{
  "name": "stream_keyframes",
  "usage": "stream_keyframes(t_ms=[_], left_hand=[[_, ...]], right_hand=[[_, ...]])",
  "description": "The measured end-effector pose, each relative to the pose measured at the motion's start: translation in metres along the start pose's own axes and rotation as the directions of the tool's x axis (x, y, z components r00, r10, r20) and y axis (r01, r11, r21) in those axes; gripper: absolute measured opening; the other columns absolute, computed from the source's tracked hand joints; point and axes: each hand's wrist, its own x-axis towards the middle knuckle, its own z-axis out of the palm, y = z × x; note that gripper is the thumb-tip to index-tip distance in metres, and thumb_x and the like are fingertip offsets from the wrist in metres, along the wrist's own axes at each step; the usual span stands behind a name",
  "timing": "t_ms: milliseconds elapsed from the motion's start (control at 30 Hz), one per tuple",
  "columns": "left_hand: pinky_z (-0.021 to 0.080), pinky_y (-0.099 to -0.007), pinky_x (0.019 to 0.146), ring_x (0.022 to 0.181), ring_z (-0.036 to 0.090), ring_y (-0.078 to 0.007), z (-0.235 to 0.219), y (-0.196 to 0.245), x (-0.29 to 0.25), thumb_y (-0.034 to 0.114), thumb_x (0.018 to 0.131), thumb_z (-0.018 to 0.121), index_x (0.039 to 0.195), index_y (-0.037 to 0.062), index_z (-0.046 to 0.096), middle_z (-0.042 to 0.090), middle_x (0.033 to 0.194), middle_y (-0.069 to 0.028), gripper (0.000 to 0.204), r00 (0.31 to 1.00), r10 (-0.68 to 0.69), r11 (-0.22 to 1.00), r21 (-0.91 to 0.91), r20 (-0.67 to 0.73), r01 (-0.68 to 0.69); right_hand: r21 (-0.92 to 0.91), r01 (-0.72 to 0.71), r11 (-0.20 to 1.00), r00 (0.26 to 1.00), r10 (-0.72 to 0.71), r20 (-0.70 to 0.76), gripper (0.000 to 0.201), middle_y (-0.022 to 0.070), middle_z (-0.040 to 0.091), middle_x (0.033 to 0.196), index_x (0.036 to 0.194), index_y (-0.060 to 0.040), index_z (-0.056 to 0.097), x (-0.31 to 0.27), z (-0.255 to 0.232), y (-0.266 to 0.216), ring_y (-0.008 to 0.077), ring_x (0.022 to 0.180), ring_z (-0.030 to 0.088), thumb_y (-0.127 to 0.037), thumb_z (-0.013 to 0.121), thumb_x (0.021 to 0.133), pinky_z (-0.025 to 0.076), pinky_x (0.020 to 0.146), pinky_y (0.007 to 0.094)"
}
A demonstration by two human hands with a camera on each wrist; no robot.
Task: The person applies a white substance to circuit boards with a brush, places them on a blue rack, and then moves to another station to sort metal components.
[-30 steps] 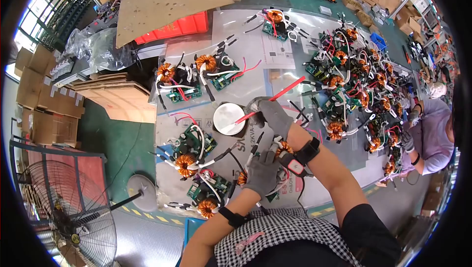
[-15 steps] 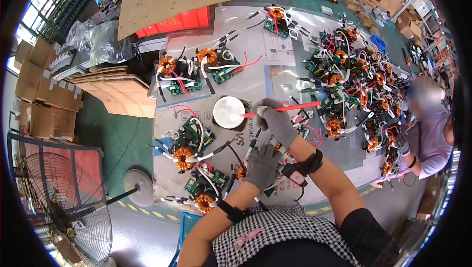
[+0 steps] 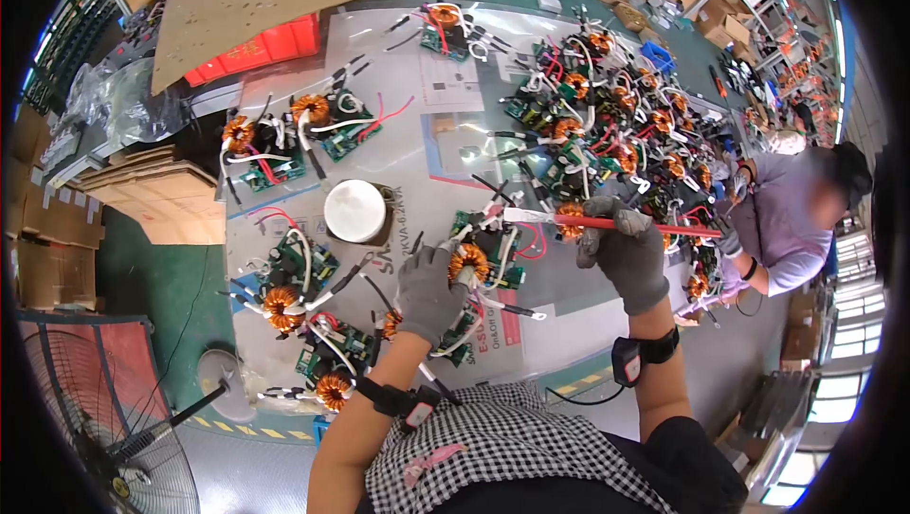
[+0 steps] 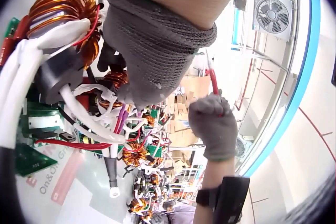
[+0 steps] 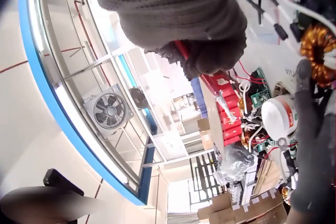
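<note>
My gloved right hand (image 3: 626,258) grips a red-handled tool (image 3: 654,225) with a flat pale tip, held level above the table right of the near circuit board. That tip points left, toward the board. My gloved left hand (image 3: 428,291) holds a copper-wound coil (image 3: 467,263) on the green circuit board (image 3: 512,277), fingers on one side and thumb on the other. In the left wrist view the glove (image 4: 152,50) hides part of the coil. A white tub (image 3: 355,211) stands beyond my left hand.
Several more coil boards lie left, one (image 3: 282,308) near the tub. A large pile of boards (image 3: 616,126) covers the right side, where another person (image 3: 791,201) works. Behind are a red crate (image 3: 256,50) and cardboard sheet; a fan (image 3: 104,429) stands at lower left.
My right hand has lifted the red-handled tool out of the white tub and moved right, swinging its tip toward the near board. My view has turned right; the left hand remains at the board.
</note>
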Motion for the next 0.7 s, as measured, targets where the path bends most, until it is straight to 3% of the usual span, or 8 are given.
stream_keyframes(t_ms=[100, 133, 200, 233, 333, 367, 467, 700], left_hand=[[0.040, -0.0459, 0.101, 0.118, 0.050, -0.0354, 0.009, 0.017, 0.007, 0.042, 0.079, 0.071, 0.137, 0.0097, 0.047, 0.048, 0.133, -0.0175, 0.072, 1.000, 0.006, 0.987, 0.163, 0.031, -0.011], [0.039, -0.0456, 0.102, 0.119, 0.049, -0.0362, 0.011, 0.019, 0.009, 0.044, 0.078, 0.072, 0.139, 0.0101, 0.045, 0.047, 0.135, -0.0179, 0.075, 0.996, -0.002, 0.986, 0.164, 0.085, -0.012], [0.037, -0.0451, 0.104, 0.122, 0.046, -0.0379, 0.013, 0.020, 0.013, 0.048, 0.077, 0.073, 0.143, 0.0110, 0.041, 0.044, 0.138, -0.0186, 0.083, 0.982, -0.022, 0.986, 0.169, 0.189, -0.010], [0.033, -0.0471, 0.107, 0.127, 0.041, -0.0384, 0.010, 0.022, 0.017, 0.051, 0.075, 0.074, 0.145, 0.0117, 0.038, 0.042, 0.140, -0.0198, 0.087, 0.960, -0.069, 0.989, 0.142, 0.271, 0.031], [0.028, -0.0505, 0.110, 0.133, 0.036, -0.0380, 0.009, 0.021, 0.019, 0.055, 0.075, 0.072, 0.147, 0.0110, 0.035, 0.039, 0.144, -0.0206, 0.092, 0.966, -0.049, 0.973, 0.231, 0.255, -0.011], [0.024, -0.0543, 0.110, 0.130, 0.040, -0.0360, 0.014, 0.021, 0.018, 0.063, 0.075, 0.067, 0.146, 0.0111, 0.037, 0.038, 0.146, -0.0183, 0.093, 0.973, -0.054, 0.965, 0.261, 0.223, -0.006], [0.022, -0.0530, 0.112, 0.133, 0.038, -0.0357, 0.011, 0.039, 0.014, 0.066, 0.075, 0.066, 0.146, 0.0096, 0.037, 0.039, 0.145, -0.0194, 0.095, 0.982, -0.021, 0.934, 0.355, 0.186, -0.047], [0.043, -0.0424, 0.084, 0.105, 0.058, -0.0266, 0.020, 0.035, 0.032, 0.052, 0.075, 0.072, 0.140, 0.0133, 0.044, 0.051, 0.130, -0.0109, 0.080, 0.955, -0.093, 0.932, 0.363, 0.280, -0.016]], right_hand=[[-0.302, 0.050, 0.952, 0.998, -0.040, 0.040, 0.037, 0.0105, 0.063, 0.075, 0.107, 0.0014, 0.061, -0.021, -0.018, -0.015, 0.0220, 0.067, 0.061, -0.024, 0.061, 0.080, 0.051, 0.059, 0.0346], [-0.366, 0.056, 0.929, 0.998, -0.044, 0.040, 0.026, 0.0091, 0.062, 0.076, 0.103, 0.0005, 0.063, -0.027, -0.024, -0.015, 0.0173, 0.066, 0.059, -0.014, 0.062, 0.082, 0.049, 0.060, 0.0318], [-0.541, -0.104, 0.834, 0.990, 0.037, -0.133, 0.015, 0.0063, 0.061, 0.075, 0.098, 0.0001, 0.065, -0.031, -0.022, -0.007, 0.0118, 0.066, 0.055, -0.005, 0.060, 0.085, 0.047, 0.061, 0.0270], [-0.625, -0.059, 0.778, 0.995, -0.007, -0.102, 0.010, 0.0039, 0.061, 0.076, 0.096, 0.0010, 0.065, -0.031, -0.019, 0.002, 0.0082, 0.066, 0.052, -0.002, 0.057, 0.089, 0.044, 0.060, 0.0239], [-0.770, -0.021, 0.638, 0.996, -0.055, -0.073, 0.011, 0.0034, 0.061, 0.077, 0.095, 0.0017, 0.064, -0.022, -0.015, 0.022, 0.0082, 0.067, 0.053, -0.006, 0.057, 0.091, 0.044, 0.060, 0.0238], [-0.730, -0.033, 0.682, 0.996, -0.039, -0.081, 0.011, 0.0030, 0.061, 0.078, 0.093, 0.0012, 0.064, -0.019, -0.010, 0.019, 0.0087, 0.068, 0.054, -0.008, 0.057, 0.092, 0.046, 0.061, 0.0251], [-0.722, -0.054, 0.690, 0.997, -0.006, -0.080, 0.010, 0.0040, 0.061, 0.076, 0.090, -0.0001, 0.064, -0.002, -0.010, 0.022, 0.0101, 0.068, 0.055, -0.008, 0.058, 0.091, 0.046, 0.062, 0.0272], [-0.907, 0.043, 0.420, 0.997, 0.043, 0.068, 0.009, 0.0038, 0.061, 0.071, 0.087, -0.0013, 0.063, 0.044, -0.025, 0.070, 0.0104, 0.065, 0.055, -0.009, 0.059, 0.088, 0.045, 0.059, 0.0282]])
